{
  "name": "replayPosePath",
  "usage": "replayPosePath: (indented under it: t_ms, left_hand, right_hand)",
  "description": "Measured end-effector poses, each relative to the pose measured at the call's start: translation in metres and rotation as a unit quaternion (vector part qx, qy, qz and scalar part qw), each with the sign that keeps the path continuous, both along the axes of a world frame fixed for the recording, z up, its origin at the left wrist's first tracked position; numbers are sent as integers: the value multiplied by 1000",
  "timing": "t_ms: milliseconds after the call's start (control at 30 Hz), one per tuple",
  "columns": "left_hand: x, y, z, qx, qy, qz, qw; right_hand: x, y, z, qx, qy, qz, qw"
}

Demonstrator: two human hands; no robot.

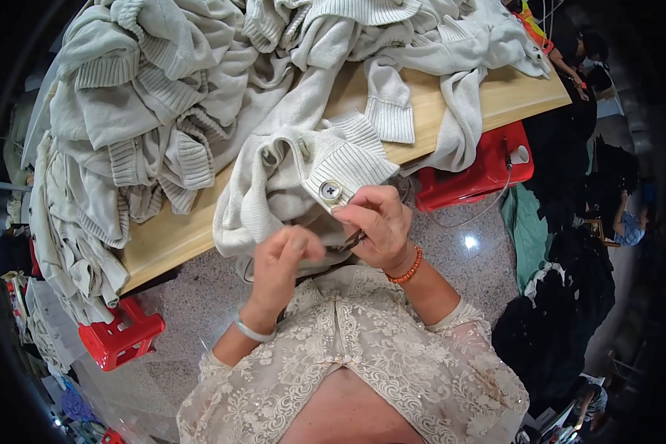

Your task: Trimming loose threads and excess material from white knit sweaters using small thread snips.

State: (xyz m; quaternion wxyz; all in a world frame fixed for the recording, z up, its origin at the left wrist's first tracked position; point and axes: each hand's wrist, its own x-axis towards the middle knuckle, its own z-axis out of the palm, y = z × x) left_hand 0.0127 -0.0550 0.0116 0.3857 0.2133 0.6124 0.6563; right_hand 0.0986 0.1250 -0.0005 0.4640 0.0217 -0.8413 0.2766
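A cream knitted cardigan (255,200) hangs over the table's near edge in front of me. A large dark button (330,191) sits on its front band beside the ribbed hem. My right hand (381,226) pinches the band's edge just below that button. Small dark metal thread snips (355,240) are tucked in the same hand, pointing down and left. My left hand (283,270) is to the left, apart from the button, with fingers drawn together and slightly blurred. Whether it pinches a thread cannot be made out.
Cream knitwear (177,96) is heaped across the wooden table (525,96), with sleeves drooping over its edge. Red plastic stools stand at right (475,174) and lower left (122,333). A cable (488,201) hangs by the right stool. Dark cloth (562,303) is piled at right.
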Motion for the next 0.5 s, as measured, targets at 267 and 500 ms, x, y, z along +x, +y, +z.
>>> replayPosePath:
  t_ms: [267, 500]
  left_hand:
    - [-17, 37, -10, 192, -308, -37, 931]
    - [-12, 45, 1, 186, -347, 44, 918]
  right_hand:
    - [13, -7, 13, 63, -44, 14, 997]
    - [26, 5, 17, -116, -63, 34, 991]
